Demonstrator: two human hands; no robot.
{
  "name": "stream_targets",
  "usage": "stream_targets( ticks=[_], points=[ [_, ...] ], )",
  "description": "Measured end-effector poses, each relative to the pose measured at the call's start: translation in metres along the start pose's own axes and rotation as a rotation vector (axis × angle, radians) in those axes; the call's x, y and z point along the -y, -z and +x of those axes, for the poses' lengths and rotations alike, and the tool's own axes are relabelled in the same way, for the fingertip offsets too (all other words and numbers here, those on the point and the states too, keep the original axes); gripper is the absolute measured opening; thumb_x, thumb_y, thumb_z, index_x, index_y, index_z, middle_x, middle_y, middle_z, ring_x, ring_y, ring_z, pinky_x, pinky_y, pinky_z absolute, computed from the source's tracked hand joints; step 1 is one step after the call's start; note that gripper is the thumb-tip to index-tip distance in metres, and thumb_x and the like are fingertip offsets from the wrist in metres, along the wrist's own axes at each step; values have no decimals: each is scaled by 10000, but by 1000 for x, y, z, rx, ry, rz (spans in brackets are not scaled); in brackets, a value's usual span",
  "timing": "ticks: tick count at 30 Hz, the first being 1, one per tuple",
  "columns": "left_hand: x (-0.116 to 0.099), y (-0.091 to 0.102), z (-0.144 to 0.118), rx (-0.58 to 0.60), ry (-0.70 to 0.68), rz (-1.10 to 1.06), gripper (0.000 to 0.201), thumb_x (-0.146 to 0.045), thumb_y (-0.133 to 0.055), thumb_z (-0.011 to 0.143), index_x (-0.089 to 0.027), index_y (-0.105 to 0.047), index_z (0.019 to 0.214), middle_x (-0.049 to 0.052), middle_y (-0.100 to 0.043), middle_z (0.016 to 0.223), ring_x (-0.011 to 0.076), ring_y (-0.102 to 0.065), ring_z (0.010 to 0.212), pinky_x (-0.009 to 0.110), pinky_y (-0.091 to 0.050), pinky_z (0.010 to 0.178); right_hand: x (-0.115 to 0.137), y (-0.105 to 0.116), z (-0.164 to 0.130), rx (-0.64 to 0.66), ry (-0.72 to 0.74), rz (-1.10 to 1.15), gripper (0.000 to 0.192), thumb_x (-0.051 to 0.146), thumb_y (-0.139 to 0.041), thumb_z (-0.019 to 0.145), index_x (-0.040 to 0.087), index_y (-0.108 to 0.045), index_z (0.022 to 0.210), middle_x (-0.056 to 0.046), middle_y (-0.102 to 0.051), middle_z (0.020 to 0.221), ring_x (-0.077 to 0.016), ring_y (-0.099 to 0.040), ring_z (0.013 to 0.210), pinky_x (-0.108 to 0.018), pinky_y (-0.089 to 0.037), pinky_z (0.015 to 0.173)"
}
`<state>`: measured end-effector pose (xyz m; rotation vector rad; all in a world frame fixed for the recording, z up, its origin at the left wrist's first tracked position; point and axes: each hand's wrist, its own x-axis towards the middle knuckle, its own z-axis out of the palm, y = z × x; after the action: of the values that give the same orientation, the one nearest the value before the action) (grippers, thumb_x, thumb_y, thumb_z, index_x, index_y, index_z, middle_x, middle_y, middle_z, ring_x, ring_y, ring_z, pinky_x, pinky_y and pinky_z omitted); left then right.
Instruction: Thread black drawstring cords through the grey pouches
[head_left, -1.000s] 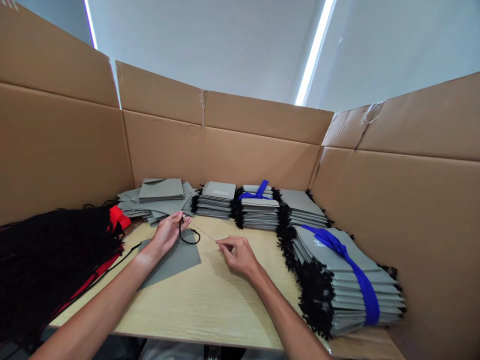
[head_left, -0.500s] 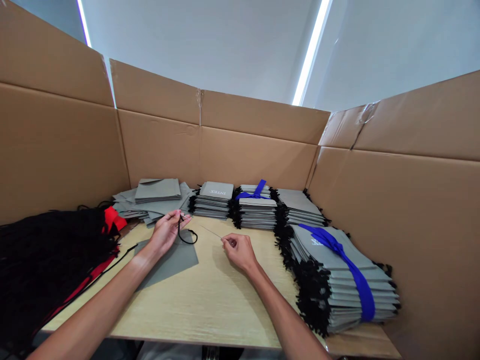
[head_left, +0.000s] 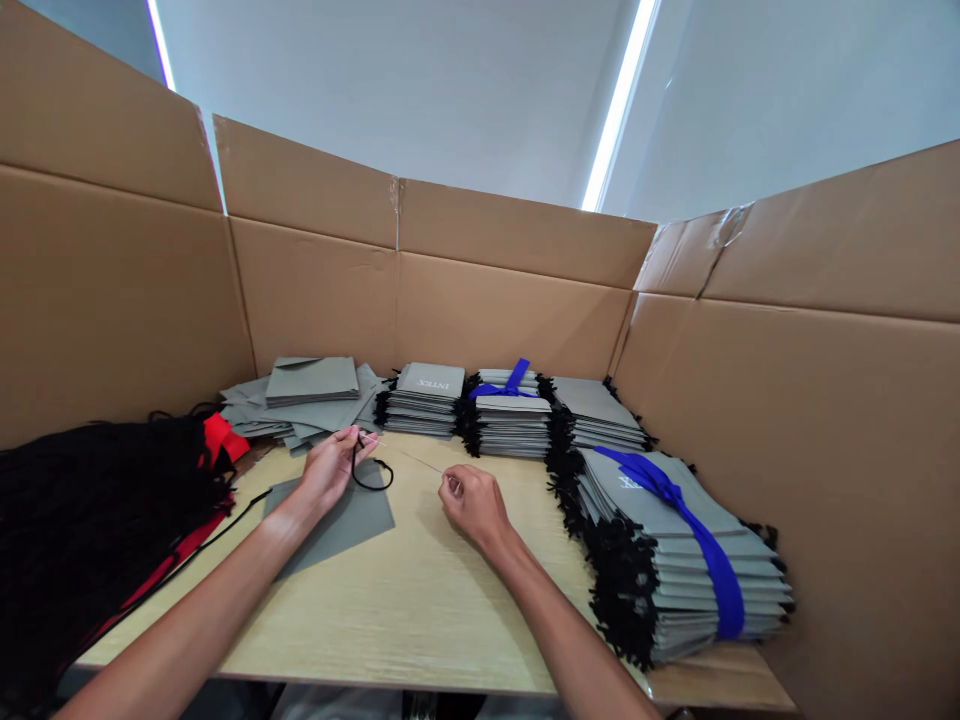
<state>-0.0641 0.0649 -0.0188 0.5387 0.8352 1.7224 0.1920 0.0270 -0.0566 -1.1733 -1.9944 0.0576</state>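
Reaching out over the desk (head_left: 420,620), the left hand (head_left: 330,468) pinches a black cord (head_left: 371,475) looping just right of its grip. The right hand (head_left: 471,502) pinches a thin wire (head_left: 420,462) pointing toward the cord.

Single head-worn view, facing forward and down, close over the table (head_left: 420,620), cardboard walls (head_left: 487,310) beyond

Bare table (head_left: 420,600) centre; bag stacks (head_left: 675,550) right, cardboard walls (head_left: 480,310) around.
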Motion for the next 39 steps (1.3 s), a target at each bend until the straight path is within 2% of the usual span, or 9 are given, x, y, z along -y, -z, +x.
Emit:
stream_targets(
  ticks=[8,17,21,24,29,34,39],
  points=[
    [5,1,3,-60,19,-36,330,64,-570,940,-143,-694,715,36,-704,708,142,-737,695,293,-704,876,-2,-6,1,-58,87,-78,152,170,-611,979,202,-748,920,-62,-756,836,-195,-696,749,-264,-470,723],
    [7,-1,3,-74,16,-50,349,39,-567,962,-132,-692,685,50,-700,707,134,-729,694,284,-693,899,-2,-8,1,-137,150,-115,170,163,-587,1002,202,-739,937,-57,-730,825,-188,-681,762,-260,-480,753],
    [9,1,4,-77,6,-56,325,44,-582,949,-134,-690,700,43,-699,712,127,-723,684,283,-687,912,0,-8,3,-155,135,-114,196,171,-572,1023,204,-743,934,-67,-732,837,-194,-687,792,-266,-489,776],
    [9,2,6,-80,-6,-55,299,49,-603,930,-138,-691,715,39,-700,711,130,-720,682,279,-688,888,1,-3,4,-100,121,-84,196,174,-581,1035,203,-764,971,-77,-752,876,-202,-701,819,-275,-509,804],
    [4,4,4,-82,-25,-33,313,26,-608,937,-139,-705,690,45,-690,669,143,-708,654,243,-683,781,-3,9,0,66,213,12,260,150,-559,1059,202,-798,1148,-108,-814,1054,-229,-746,942,-303,-548,874],
    [1,3,1,-82,-30,-3,369,44,-579,947,-156,-702,662,32,-673,622,138,-697,632,193,-663,689,-3,10,-3,148,257,-8,307,101,-546,1030,198,-815,1141,-91,-803,971,-226,-741,931,-294,-551,859],
    [0,1,-1,-67,-30,14,387,42,-560,969,-155,-700,668,34,-681,627,137,-697,616,195,-666,672,-2,9,-3,148,244,6,295,104,-561,1025,201,-819,1129,-86,-814,982,-226,-750,937,-290,-547,862]
  ],
)
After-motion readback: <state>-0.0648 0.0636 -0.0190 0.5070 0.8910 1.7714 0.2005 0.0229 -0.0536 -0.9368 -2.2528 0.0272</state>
